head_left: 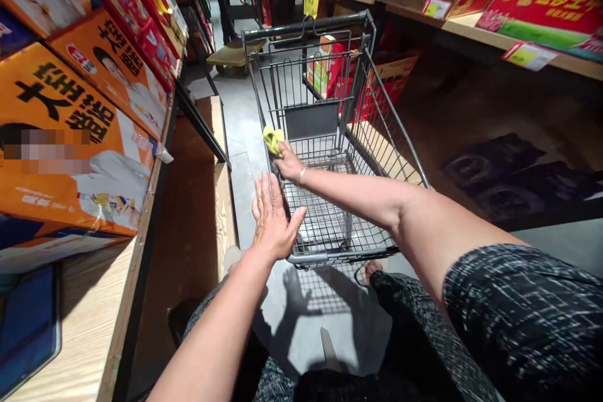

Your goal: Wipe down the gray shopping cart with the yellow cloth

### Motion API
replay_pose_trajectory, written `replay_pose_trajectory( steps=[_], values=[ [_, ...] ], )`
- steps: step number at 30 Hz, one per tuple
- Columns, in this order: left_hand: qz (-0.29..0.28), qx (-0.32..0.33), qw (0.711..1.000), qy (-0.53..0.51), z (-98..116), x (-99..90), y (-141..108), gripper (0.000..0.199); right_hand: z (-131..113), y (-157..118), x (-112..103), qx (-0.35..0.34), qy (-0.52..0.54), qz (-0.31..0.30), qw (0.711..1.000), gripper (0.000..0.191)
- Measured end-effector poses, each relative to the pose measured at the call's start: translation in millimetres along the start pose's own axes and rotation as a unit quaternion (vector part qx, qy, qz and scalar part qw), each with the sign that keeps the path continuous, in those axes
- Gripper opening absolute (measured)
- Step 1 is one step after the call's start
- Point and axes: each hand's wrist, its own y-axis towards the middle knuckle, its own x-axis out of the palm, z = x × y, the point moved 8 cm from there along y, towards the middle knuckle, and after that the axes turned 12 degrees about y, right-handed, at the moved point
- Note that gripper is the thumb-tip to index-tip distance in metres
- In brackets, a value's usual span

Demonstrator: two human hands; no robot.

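Our right hand (289, 164) holds the yellow cloth (272, 139) at the nine-o'clock edge of the cart (311, 121); our left hand (272, 217), thumb wide, is near its eight o'clock. Narrow open floor (245, 188) separates cart from wooden shelf (225, 217), ten o'clock.

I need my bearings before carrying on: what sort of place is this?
Most likely a supermarket or grocery shop aisle: there is a wire shopping cart, orange packaged boxes are displayed on the left, and price tags line the right-hand shelf.
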Motion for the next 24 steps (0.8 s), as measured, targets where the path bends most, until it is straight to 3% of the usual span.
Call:
replay_pose_trajectory(
  steps=[2,4,7,9,12,16,18,21,24],
  values=[
    [-0.025,-0.031,0.999,0.005,-2.6,1.6,-1.2,0.097,21.2,-34.5,10.1,0.045,0.004,-0.008,0.999,0.07],
    [-0.049,-0.044,0.998,0.021,-0.7,2.4,-2.5,0.092,45.3,-69.3,22.1,0.091,0.004,-0.032,0.995,0.058],
    [-0.05,-0.034,0.996,0.071,8.2,-1.7,-3.6,0.086,67.1,-91.1,31.0,0.161,0.022,-0.037,0.986,0.041],
    [-0.041,-0.034,0.994,0.09,11.2,-4.5,-4.6,0.086,59.5,-76.6,26.8,0.167,0.044,-0.005,0.985,0.037],
    [-0.035,-0.043,0.996,0.074,8.5,-3.7,-6.6,0.087,25.6,-25.7,11.0,0.132,0.08,0.042,0.987,0.044],
    [-0.032,-0.048,0.997,0.042,-0.1,3.9,-10.0,0.091,-26.5,55.9,-21.5,0.008,0.131,0.096,0.987,0.059],
    [-0.026,-0.037,0.998,0.034,-1.4,7.5,-12.5,0.091,-40.9,87.3,-34.3,-0.06,0.118,0.12,0.984,0.065],
    [-0.006,-0.015,1.0,0.026,-1.0,8.7,-17.6,0.093,-33.3,110.5,-31.6,-0.106,0.076,0.122,0.984,0.069],
    [-0.008,-0.006,0.999,0.032,-2.0,8.9,-21.9,0.096,8.9,100.6,-12.7,-0.044,0.06,0.109,0.991,0.064]
  ],
)
